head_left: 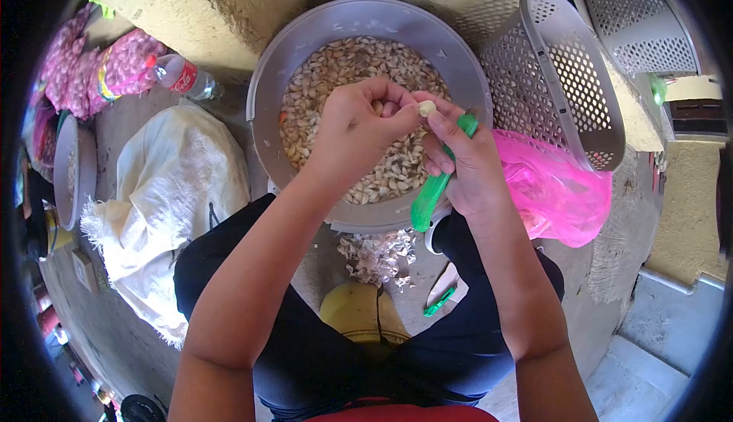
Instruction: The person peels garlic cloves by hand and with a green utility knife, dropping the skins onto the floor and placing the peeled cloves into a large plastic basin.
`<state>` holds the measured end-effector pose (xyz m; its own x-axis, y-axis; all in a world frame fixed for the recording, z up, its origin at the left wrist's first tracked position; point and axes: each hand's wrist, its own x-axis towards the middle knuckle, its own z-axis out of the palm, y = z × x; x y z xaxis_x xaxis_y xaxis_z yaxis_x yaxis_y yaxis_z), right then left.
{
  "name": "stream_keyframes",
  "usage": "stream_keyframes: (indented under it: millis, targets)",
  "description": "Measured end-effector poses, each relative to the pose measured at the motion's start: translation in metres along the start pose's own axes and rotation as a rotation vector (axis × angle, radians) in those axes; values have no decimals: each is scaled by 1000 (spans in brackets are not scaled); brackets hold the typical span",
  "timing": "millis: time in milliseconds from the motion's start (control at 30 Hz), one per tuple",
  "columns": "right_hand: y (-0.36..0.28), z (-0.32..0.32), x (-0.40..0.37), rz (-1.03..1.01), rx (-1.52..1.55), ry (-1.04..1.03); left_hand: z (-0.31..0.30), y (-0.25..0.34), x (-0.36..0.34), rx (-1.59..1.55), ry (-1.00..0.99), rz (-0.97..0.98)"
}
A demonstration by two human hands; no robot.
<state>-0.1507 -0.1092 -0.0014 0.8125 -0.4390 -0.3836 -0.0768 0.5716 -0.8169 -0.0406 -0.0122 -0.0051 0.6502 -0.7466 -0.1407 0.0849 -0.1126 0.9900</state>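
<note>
Above a big grey basin (263,48) of garlic cloves (328,71), my two hands meet. A pale garlic clove (427,107) sits between their fingertips. My left hand (366,120) is closed, thumb and forefinger pinching at the clove's left side; its other fingers are curled in. My right hand (469,162) is closed around a green-handled cutter knife (433,197), its thumb and forefinger also against the clove. The knife slants down toward the basin's near rim. Its blade is hard to make out.
Garlic peels (378,255) and another green cutter (440,301) lie on the floor between my legs. A pink plastic bag (561,193) and grey perforated basket (527,78) stand right. Left are a white sack (172,200), a bottle (183,77) and pink net bags (126,63).
</note>
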Motion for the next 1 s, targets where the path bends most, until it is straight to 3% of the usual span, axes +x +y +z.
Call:
stream_keyframes:
  millis: [167, 367, 900, 1000]
  targets:
    - [-1, 4, -4, 23, -84, 25, -2, -4, 2, -6, -28, -2]
    - [-8, 0, -1, 80, 145, -29, -1, 3, 2, -23, -63, 11]
    - [-13, 5, -4, 119, 4, 49, -3, 11, -1, 158, -34, 209]
    - [-14, 1, -3, 144, -75, 83, -6, 9, 2, 41, -24, 108]
